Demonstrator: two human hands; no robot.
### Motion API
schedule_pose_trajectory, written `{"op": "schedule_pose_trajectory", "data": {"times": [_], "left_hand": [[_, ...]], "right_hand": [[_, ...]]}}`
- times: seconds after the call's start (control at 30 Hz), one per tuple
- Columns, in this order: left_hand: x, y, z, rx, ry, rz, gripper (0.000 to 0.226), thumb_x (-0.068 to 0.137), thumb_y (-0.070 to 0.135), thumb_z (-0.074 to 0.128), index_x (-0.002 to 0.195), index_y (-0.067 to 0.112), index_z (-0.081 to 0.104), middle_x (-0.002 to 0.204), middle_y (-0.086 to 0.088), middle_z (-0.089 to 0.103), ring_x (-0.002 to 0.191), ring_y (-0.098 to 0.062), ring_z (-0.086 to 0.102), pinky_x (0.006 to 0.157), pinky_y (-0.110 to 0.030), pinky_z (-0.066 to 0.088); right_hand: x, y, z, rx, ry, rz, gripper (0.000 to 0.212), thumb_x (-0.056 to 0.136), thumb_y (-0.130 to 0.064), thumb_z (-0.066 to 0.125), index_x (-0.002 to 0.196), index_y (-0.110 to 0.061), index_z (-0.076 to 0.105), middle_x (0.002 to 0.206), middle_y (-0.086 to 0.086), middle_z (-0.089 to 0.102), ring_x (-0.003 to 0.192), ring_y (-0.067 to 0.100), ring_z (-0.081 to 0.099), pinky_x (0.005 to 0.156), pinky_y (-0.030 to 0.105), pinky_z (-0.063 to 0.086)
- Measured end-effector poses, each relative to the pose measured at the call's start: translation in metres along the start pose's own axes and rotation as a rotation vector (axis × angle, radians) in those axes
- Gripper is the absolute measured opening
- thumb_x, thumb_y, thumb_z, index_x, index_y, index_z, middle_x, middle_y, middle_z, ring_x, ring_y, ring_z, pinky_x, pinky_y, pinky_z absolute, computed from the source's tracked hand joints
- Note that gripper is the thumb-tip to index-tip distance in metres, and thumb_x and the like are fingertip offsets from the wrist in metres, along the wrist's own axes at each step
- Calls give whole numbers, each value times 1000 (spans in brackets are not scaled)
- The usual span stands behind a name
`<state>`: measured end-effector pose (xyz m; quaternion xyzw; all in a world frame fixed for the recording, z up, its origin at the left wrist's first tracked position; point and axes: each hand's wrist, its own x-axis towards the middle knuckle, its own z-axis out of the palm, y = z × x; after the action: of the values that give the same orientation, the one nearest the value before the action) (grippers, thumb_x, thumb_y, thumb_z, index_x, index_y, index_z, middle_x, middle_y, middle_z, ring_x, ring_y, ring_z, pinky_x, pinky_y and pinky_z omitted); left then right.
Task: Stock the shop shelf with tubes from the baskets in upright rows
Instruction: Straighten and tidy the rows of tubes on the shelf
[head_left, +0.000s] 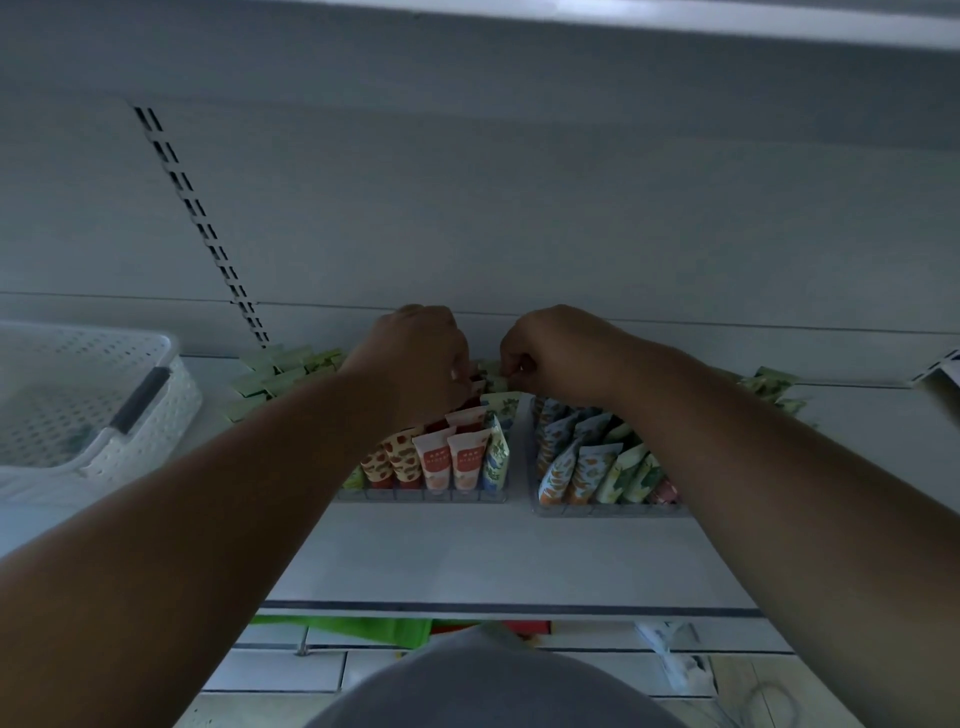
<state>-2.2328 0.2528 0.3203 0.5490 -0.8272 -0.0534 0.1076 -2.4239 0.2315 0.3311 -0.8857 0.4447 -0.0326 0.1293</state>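
Head view: the tubes (451, 460) stand upright in a clear tray (422, 495) just below the left hand (426, 358), and more fill a second tray (608, 508) beneath the right hand (553, 351). Both hands are curled at the back of the rows, close together but apart; the right pinches a green tube (500, 383), and what the left grips cannot be told. Far left of the left hand sits a white basket (93, 410) on the shelf (441, 551). Green packets (280, 371) lie behind the left forearm.
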Motion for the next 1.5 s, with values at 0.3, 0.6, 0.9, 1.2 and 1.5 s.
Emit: {"op": "schedule_pose_trajectory", "data": {"times": [0.3,0.6,0.9,1.2,1.5], "left_hand": [[-3,1,0,-21,4,8,13,79,32,64,86,24,72,95,1,57,97,-22,55,81,-31,45],[-10,0,-3,-98,76,4,6,78,29,66,85,29,67,91,5,53,92,-17,52,79,-30,43],[-23,5,-1,-25,-5,94,15,77,37,58,74,28,70,90,3,58,90,-21,55,83,-38,47],[-20,4,2,-9,-11,58,12,79,33,62,78,25,70,93,3,56,94,-21,53,84,-36,45],[-30,0,2,-116,106,107,8,78,33,69,83,27,68,89,4,55,88,-20,53,75,-31,42]], "right_hand": [[0,-10,-2,-78,-24,-90,17,87,-7,59,74,-13,66,79,1,51,70,20,53,60,28,32],[-9,-9,-2,-1,90,-61,9,88,-13,62,92,-14,71,83,-4,56,75,15,54,65,29,41],[-13,-10,4,-60,10,-65,9,87,-15,64,90,-14,72,85,0,57,75,16,52,64,27,33],[-20,-11,-2,-39,-35,-116,8,86,-14,65,84,-16,72,82,-7,49,73,14,50,64,25,31],[-25,-14,-1,38,85,-42,7,85,-23,69,89,-17,70,78,-8,55,72,11,51,62,27,33]]}}
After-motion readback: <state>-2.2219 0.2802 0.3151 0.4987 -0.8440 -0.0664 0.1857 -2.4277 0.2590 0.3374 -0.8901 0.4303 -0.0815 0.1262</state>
